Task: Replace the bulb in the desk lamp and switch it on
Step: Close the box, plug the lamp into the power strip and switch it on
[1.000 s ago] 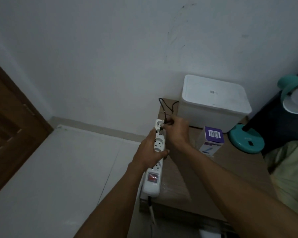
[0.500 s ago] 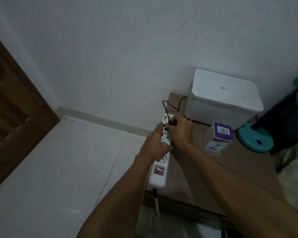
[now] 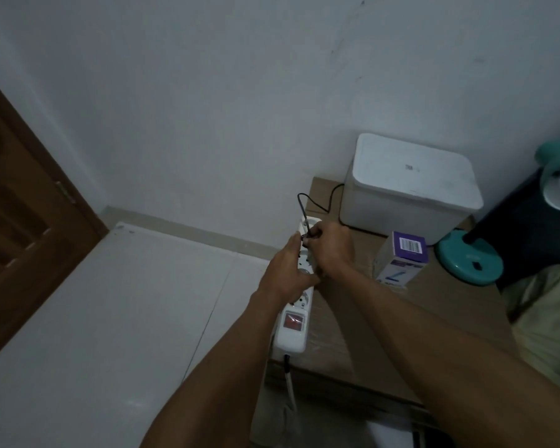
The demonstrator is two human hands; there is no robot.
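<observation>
From the head view, we are steadying the white plastic power strip (image 3: 296, 295) in our left hand (image 3: 286, 271), right hand (image 3: 332, 250) clenched on the black plug (image 3: 309, 236). The teal desk lamp (image 3: 469, 261), right of the strip, is looking unlit; switching on remains.

Wooden table (image 3: 450, 305) under lamp base (image 3: 469, 265), boxes

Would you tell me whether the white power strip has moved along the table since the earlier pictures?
No; the white power strip lies by the brown table's left edge as before.
</observation>
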